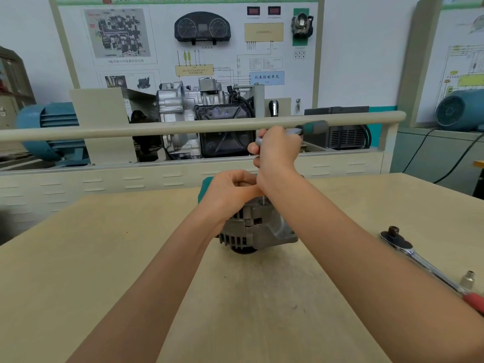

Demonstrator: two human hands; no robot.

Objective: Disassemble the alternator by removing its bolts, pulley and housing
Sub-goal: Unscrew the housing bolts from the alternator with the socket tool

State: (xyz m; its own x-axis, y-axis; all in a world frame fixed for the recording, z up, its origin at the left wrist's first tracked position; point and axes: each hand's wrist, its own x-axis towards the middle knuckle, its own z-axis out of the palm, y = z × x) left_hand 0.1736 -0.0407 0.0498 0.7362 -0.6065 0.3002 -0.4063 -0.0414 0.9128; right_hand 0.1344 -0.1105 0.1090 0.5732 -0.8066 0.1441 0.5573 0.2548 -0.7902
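The grey metal alternator point(258, 227) stands on the wooden table point(131, 258) at the middle, pulley side down. My left hand point(230, 189) rests on its top with fingers curled, next to a thin steel shaft that runs down into the housing. My right hand point(276, 150), above it, grips a tool with a green and grey handle point(313, 128) that points to the right; the shaft hangs from this tool. Both hands hide the alternator's top and its bolts.
A ratchet wrench point(416, 258) with a red grip lies on the table at the right, with a small socket point(467, 280) beside it. A teal object point(207, 183) sits behind the alternator. Beyond the table's far edge stands a training bench with a rail point(157, 128) and a gearbox.
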